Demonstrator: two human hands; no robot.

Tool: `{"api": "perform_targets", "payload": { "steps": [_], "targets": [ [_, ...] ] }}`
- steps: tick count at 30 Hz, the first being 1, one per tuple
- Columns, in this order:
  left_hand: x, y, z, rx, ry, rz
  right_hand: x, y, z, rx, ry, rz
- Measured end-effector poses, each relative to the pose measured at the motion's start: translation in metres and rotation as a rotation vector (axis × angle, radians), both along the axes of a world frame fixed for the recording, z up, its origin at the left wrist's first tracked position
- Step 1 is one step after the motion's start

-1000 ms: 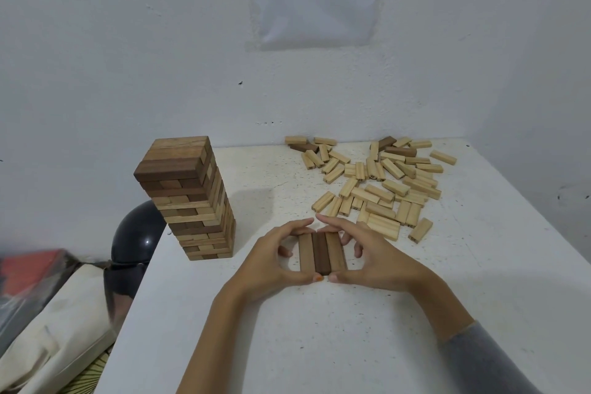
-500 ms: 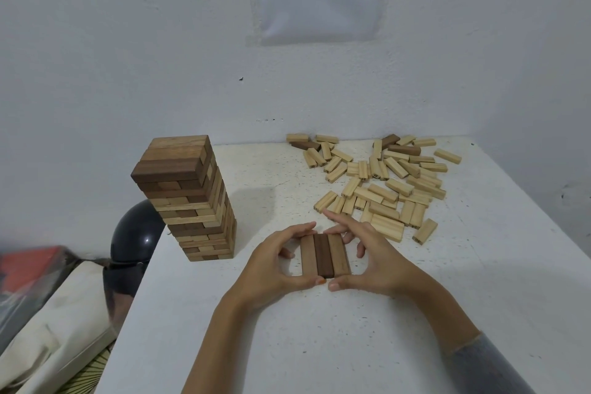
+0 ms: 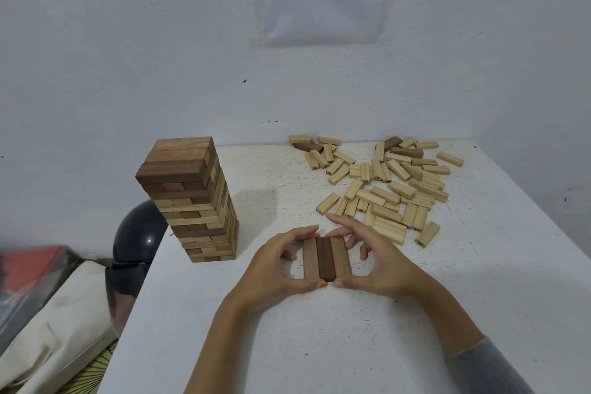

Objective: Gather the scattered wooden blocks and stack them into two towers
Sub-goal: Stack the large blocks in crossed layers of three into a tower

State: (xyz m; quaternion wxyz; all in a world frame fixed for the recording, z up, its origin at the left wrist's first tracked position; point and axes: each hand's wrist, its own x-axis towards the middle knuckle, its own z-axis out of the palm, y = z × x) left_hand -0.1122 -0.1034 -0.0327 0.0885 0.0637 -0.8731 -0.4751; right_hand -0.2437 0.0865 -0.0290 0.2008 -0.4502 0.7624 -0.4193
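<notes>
Little has moved since the earlier frames: both hands stay cupped around the row of three blocks (image 3: 326, 257), a dark one between two lighter ones, lying flat on the white table (image 3: 319, 345). Left hand (image 3: 275, 269) and right hand (image 3: 380, 261) press it between thumbs and fingertips. Left of them stands the finished tower (image 3: 192, 198); the scattered blocks (image 3: 387, 189) lie behind the right hand.

Both hands (image 3: 326, 262) frame three-block row (image 3: 326, 257); tower (image 3: 195, 201) left.
</notes>
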Motion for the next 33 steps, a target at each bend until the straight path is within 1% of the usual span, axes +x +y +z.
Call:
{"api": "perform_targets", "payload": {
  "steps": [24, 28, 33],
  "targets": [
    [-0.001, 0.002, 0.004, 0.016, -0.007, 0.005, 0.000, 0.003, 0.000, -0.030, -0.006, -0.013],
    [0.000, 0.003, 0.017, 0.073, 0.021, 0.003, 0.000, 0.006, 0.016, -0.053, -0.011, -0.016],
    [0.003, 0.003, 0.060, -0.033, 0.109, -0.023, 0.002, 0.008, 0.058, -0.117, 0.064, -0.014]
  ]
}}
